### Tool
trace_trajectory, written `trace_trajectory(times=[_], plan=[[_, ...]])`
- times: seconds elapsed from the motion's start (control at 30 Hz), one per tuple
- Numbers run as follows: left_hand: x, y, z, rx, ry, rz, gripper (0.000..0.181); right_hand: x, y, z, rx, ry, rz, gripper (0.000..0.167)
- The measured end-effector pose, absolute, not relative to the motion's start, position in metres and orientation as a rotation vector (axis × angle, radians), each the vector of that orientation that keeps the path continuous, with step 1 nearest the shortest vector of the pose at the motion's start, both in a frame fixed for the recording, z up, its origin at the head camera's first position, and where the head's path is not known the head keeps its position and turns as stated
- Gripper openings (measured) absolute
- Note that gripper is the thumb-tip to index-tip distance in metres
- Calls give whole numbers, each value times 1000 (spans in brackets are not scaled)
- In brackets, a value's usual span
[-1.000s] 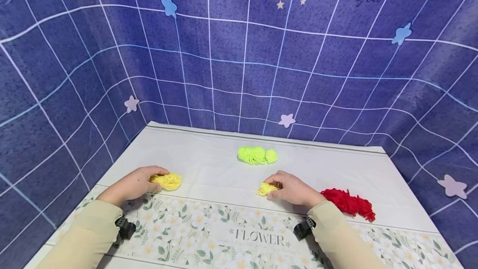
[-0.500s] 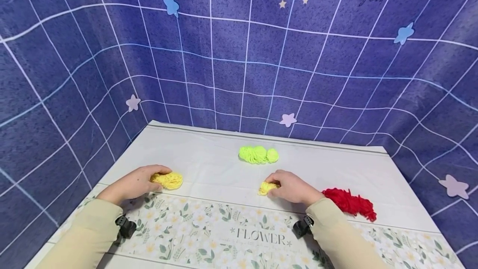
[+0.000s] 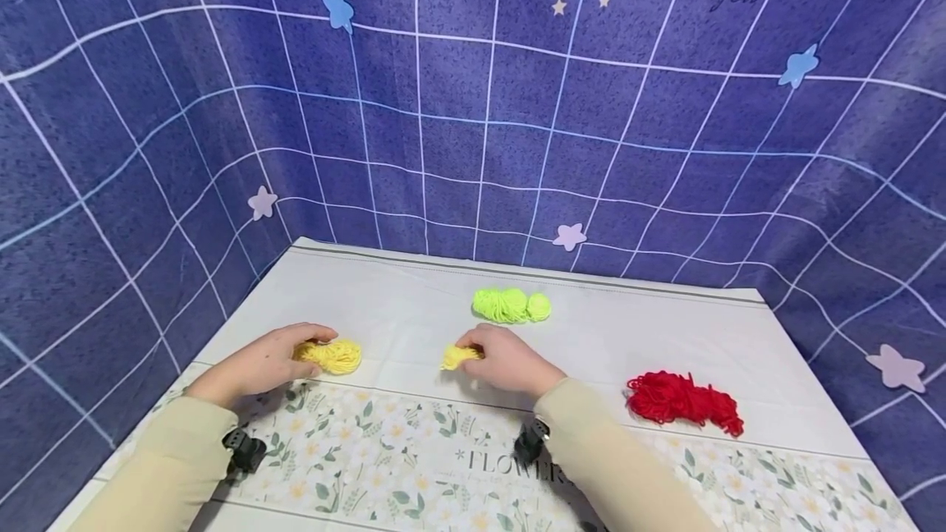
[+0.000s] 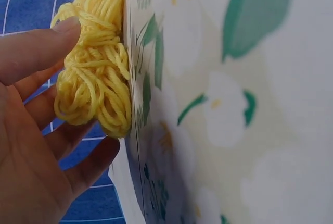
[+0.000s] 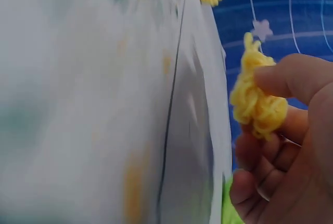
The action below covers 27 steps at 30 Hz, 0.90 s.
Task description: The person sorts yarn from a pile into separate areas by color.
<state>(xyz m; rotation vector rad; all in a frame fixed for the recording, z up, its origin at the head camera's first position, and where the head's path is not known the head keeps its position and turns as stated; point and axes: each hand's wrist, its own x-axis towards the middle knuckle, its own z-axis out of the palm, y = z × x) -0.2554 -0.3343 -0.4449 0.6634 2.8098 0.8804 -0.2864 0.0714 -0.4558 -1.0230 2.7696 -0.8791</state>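
On the left of the table, a bundle of yellow yarn (image 3: 338,357) lies on the white cloth. My left hand (image 3: 269,360) holds its near end, thumb on one side and fingers on the other; the left wrist view shows the looped strands of this yarn (image 4: 93,78) close up. Toward the middle, my right hand (image 3: 506,358) pinches a smaller bundle of yellow yarn (image 5: 257,96) between thumb and fingers, apart from the cloth in the right wrist view. Much of that bundle is hidden by the hand in the head view.
Bright green yarn (image 3: 502,305) with a small green ball (image 3: 539,307) lies at the back. Red yarn (image 3: 683,401) lies at the right. A blue grid-patterned curtain (image 3: 443,146) stands behind the table and along both sides.
My right hand has moved left with the small yellow yarn bundle, away from the red yarn, which now shows whole. My left hand stays on its yellow yarn.
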Motion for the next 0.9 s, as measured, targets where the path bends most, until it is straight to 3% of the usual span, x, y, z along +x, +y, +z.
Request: trace_trajectory(times=[0.47, 0.9], plan=[[-255, -338, -442, 646, 2804, 922, 57, -297, -42, -454, -1033, 2785, -806, 37], [-254, -338, -445, 627, 2804, 911, 57, -291, -67, -461, -954, 2805, -584, 36]])
